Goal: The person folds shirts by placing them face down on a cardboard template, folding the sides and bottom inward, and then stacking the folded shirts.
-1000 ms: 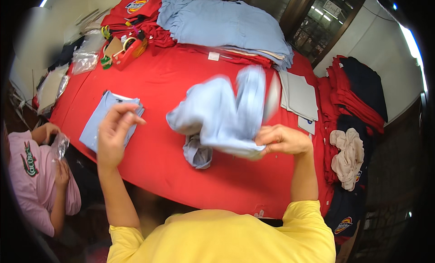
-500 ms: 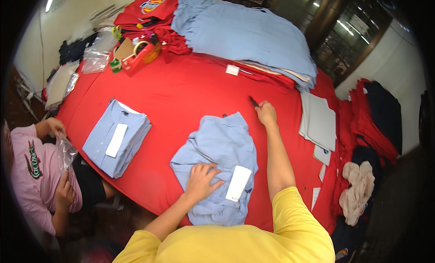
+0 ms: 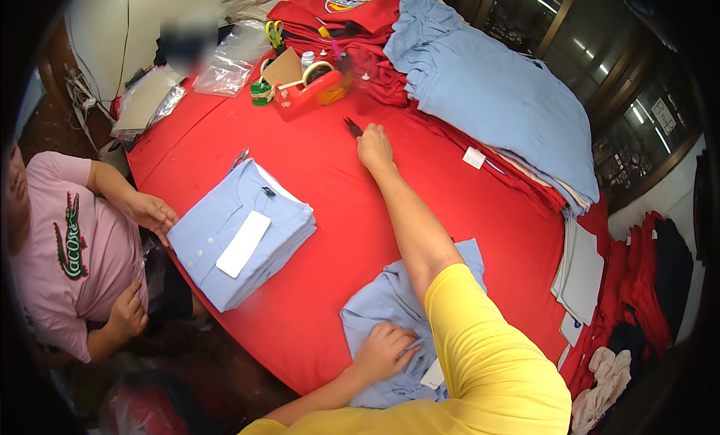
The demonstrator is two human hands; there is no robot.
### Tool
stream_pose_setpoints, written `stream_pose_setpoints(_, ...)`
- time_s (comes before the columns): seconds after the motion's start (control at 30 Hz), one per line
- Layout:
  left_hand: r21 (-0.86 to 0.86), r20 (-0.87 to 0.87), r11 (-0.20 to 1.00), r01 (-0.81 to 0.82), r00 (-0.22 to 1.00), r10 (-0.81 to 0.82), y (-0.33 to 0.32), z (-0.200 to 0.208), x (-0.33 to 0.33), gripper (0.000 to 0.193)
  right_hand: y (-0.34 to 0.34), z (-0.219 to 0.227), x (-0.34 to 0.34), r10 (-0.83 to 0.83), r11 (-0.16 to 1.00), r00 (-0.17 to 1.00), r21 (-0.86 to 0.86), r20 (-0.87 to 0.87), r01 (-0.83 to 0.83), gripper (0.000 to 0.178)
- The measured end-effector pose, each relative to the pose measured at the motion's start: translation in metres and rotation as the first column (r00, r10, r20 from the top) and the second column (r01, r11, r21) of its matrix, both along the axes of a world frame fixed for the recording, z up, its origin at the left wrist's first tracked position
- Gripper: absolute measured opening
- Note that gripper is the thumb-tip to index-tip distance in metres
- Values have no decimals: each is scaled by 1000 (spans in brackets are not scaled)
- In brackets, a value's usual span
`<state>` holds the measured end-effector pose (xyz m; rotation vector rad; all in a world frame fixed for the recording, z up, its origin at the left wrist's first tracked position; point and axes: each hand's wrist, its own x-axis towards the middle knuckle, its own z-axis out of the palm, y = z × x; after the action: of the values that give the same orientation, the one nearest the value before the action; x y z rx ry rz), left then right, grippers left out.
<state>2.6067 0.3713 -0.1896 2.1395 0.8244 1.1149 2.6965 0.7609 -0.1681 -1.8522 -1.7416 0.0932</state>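
My right hand (image 3: 373, 146) is closed round a small dark tool (image 3: 352, 127) with pointed ends, its kind unclear. That arm stretches over the table, and the hand is near an orange-red tape dispenser (image 3: 300, 96). Under my left hand (image 3: 386, 352), whose fingers are bent but apart, lies a rumpled light-blue shirt (image 3: 375, 296). My right arm hides part of this shirt and of its white card (image 3: 433, 375). To the left sits a neat stack of folded light-blue shirts (image 3: 217, 210) with a white card (image 3: 244, 244) on top. Scissors (image 3: 241, 159) lie at its far corner.
At the left, a co-worker's hand (image 3: 154, 214) touches the stack's edge. Large piles of blue garments (image 3: 495, 97) and red garments (image 3: 337, 22) fill the far side. Grey sheets (image 3: 581, 270) lie at the right, clear plastic bags (image 3: 229, 64) at the far left.
The view has turned left. My right hand has moved left and away across the table with the dark tool. The co-worker's hand has gone from a plastic bag to the folded stack.
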Motion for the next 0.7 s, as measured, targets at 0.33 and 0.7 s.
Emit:
stream_pose_setpoints(0.33,-25,-62,1000,18,998,-20,0,5,-8,17,30,-8,-33,-50,994,995,89,-88,58,32)
stream_pose_setpoints(0.7,-15,-18,1000,-4,1000,4,7,2,4,15,-187,43,148,-214,976,971,59,107,208,20)
